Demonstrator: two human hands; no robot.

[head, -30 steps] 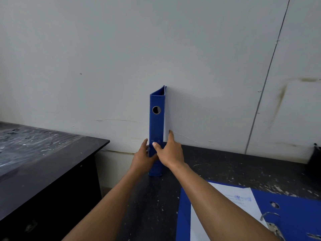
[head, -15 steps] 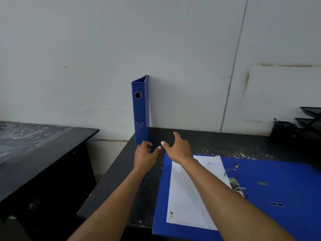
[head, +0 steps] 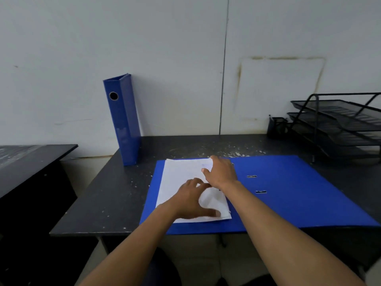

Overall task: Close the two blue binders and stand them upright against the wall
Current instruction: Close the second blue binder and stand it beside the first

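One closed blue binder [head: 125, 122] stands upright at the back left of the dark desk [head: 115, 195], its back edge against the white wall [head: 165, 58]. A second blue binder [head: 288, 195] lies open and flat on the desk, with white paper sheets [head: 179, 178] on its left half. My left hand [head: 192, 200] rests on the paper with fingers spread. My right hand [head: 221, 173] hovers over the paper's right edge, covering the ring mechanism, fingers apart. Neither hand grips anything.
A black mesh letter tray [head: 338, 124] with three tiers stands at the back right, a black mesh pen cup [head: 276, 126] beside it. A second dark table [head: 31, 162] sits lower on the left, across a gap.
Both hands have left the upright binder and moved right and back onto the open binder's paper. The view has swung right and down; the upright binder stays standing.
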